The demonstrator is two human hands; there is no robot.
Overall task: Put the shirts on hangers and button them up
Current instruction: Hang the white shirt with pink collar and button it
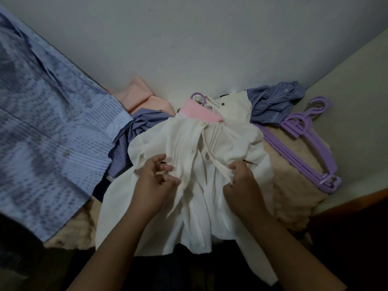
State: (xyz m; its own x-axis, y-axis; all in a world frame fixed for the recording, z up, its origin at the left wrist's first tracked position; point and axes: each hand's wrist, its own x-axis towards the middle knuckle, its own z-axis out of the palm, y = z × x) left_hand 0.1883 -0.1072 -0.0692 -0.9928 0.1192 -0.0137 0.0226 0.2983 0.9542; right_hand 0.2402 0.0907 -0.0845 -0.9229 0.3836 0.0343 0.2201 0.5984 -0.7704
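A cream shirt [184, 143] with a pink collar [199, 113] lies in the middle on a purple hanger, whose hook [198, 97] shows above the collar. Its top button is fastened and the front below gapes open. My left hand [156, 179] pinches the left front edge of the shirt. My right hand [241, 181] grips the right front edge. Both hands sit about mid-chest on the shirt, a gap of cloth between them.
A large blue patterned shirt [48, 133] hangs at the left. A striped blue shirt [134, 133] and a peach one [138, 95] lie behind it. A checked blue shirt [275, 103] lies at the back right beside a stack of purple hangers [304, 148] on a beige blanket [294, 185].
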